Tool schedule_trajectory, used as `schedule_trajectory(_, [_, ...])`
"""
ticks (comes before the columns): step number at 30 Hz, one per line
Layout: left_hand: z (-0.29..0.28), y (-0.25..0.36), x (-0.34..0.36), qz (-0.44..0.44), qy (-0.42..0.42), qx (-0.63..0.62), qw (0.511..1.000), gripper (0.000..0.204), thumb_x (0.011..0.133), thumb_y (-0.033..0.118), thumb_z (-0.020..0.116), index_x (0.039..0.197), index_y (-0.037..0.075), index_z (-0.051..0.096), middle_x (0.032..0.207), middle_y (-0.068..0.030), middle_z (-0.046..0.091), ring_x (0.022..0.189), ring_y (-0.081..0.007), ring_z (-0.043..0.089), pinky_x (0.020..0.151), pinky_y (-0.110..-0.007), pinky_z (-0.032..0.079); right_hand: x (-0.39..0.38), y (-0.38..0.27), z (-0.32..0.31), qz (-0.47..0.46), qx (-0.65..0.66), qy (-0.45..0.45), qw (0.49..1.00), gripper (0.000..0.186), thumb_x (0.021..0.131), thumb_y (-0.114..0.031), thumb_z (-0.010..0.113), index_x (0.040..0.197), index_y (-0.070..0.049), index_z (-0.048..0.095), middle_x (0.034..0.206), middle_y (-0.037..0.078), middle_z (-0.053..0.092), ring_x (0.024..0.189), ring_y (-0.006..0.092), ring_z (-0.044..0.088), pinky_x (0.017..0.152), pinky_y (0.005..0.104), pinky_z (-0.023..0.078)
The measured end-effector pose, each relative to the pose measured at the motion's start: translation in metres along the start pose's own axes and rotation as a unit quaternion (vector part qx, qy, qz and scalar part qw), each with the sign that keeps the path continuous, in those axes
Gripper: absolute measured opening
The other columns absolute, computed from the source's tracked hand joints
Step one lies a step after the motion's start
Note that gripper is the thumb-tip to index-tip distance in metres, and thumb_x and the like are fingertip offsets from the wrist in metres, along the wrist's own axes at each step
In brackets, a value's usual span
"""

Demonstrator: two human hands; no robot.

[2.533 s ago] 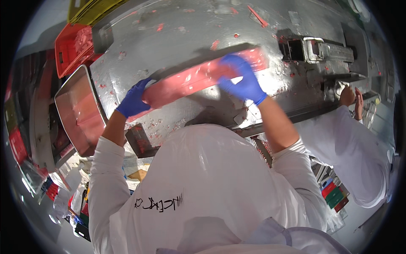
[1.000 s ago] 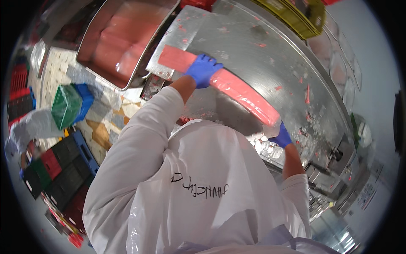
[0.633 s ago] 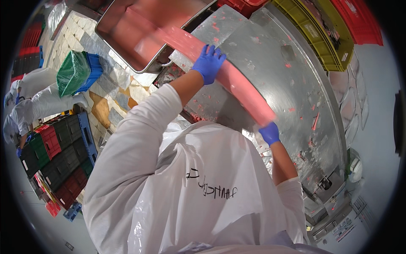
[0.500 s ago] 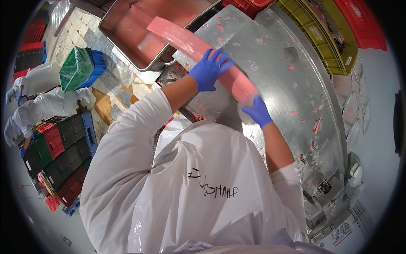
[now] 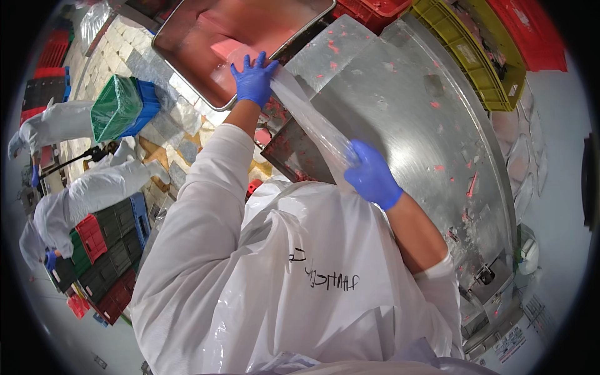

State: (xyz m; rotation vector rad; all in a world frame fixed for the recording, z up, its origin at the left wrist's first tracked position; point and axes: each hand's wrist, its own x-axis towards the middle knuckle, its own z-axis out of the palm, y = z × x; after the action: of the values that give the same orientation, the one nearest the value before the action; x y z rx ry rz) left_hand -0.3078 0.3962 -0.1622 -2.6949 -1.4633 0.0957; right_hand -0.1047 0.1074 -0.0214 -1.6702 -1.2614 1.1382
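A clear plastic sleeve (image 5: 312,122) stretches slantwise above the metal table, limp and see-through. My right hand (image 5: 375,175), blue-gloved, is closed around its near end. At the far end, my left hand (image 5: 254,81) lies with fingers spread against the sleeve, beside the tub's edge. Just beyond those fingers, a smooth pink block (image 5: 231,50), its kind unclear, lies partly in the steel tub (image 5: 215,107), which holds reddish liquid. My left hand hides where the block and sleeve meet.
Pink scraps dot the metal table (image 5: 406,131). A yellow crate (image 5: 465,53) and red crates (image 5: 369,14) line its far side. Left of the tub stands a blue bin with a green liner (image 5: 112,112). Two people in white bend near stacked crates (image 5: 115,234).
The pink block has slid away from me into the tub, leaving the sleeve hanging empty. My left hand moved farther up and left; my right hand came slightly nearer, now gripping the sleeve.
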Motion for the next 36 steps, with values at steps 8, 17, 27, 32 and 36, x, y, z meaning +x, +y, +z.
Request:
schedule_trajectory(8, [-0.004, -0.01, 0.009, -0.129, -0.184, -0.013, 0.974, 0.058, 0.094, 0.02, 0.051, 0.149, 0.039, 0.045, 0.165, -0.0047, 0.027, 0.148, -0.0454, 0.026, 0.116, -0.069, 0.019, -0.066, -0.024, -0.016, 0.122, -0.013, 0.022, 0.992, 0.022, 0.076, -0.005, 0.06, 0.097, -0.001, 0.056, 0.081, 0.016, 0.057, 0.071, 0.0263, 0.053, 0.071, 0.0374, 0.048])
schedule_trajectory(17, [0.05, -0.015, -0.019, -0.022, -0.071, -0.159, 0.984, 0.053, 0.096, 0.017, 0.048, 0.148, 0.027, 0.049, 0.148, -0.0167, 0.051, 0.122, -0.0348, 0.062, 0.103, -0.047, 0.047, -0.15, 0.07, -0.032, 0.22, -0.244, 0.129, 0.936, 0.032, 0.077, -0.021, 0.068, 0.095, 0.004, 0.061, 0.087, 0.023, 0.066, 0.081, 0.0362, 0.068, 0.077, 0.0413, 0.053])
schedule_trajectory(27, [-0.112, 0.102, -0.035, 0.062, -0.309, -0.85, 0.421, 0.028, 0.089, 0.015, 0.058, 0.113, 0.002, 0.062, 0.103, -0.0143, 0.066, 0.091, -0.0307, 0.065, 0.082, -0.037, 0.054, -0.255, 0.204, -0.055, 0.379, 0.225, 0.291, 0.849, 0.025, 0.09, -0.027, 0.061, 0.098, -0.003, 0.06, 0.078, 0.01, 0.061, 0.055, 0.0217, 0.064, 0.045, 0.033, 0.049])
schedule_trajectory(32, [-0.182, 0.174, -0.043, 0.543, -0.427, -0.266, 0.672, 0.027, 0.087, 0.026, 0.064, 0.088, 0.0, 0.07, 0.077, -0.0163, 0.065, 0.072, -0.0308, 0.063, 0.073, -0.038, 0.053, -0.266, 0.224, -0.137, 0.175, 0.559, 0.4, 0.705, 0.016, 0.093, -0.025, 0.062, 0.099, -0.011, 0.065, 0.075, 0.007, 0.062, 0.066, 0.0198, 0.065, 0.059, 0.0341, 0.053])
schedule_trajectory(36, [-0.163, 0.202, -0.046, 0.375, -0.1, -0.268, 0.882, 0.026, 0.095, 0.027, 0.061, 0.096, 0.005, 0.074, 0.082, -0.0144, 0.069, 0.082, -0.0247, 0.069, 0.078, -0.035, 0.054, -0.231, 0.031, -0.109, 0.021, 0.503, 0.219, 0.836, 0.013, 0.092, -0.015, 0.064, 0.1, -0.006, 0.067, 0.092, 0.008, 0.069, 0.082, 0.0208, 0.067, 0.075, 0.0383, 0.055])
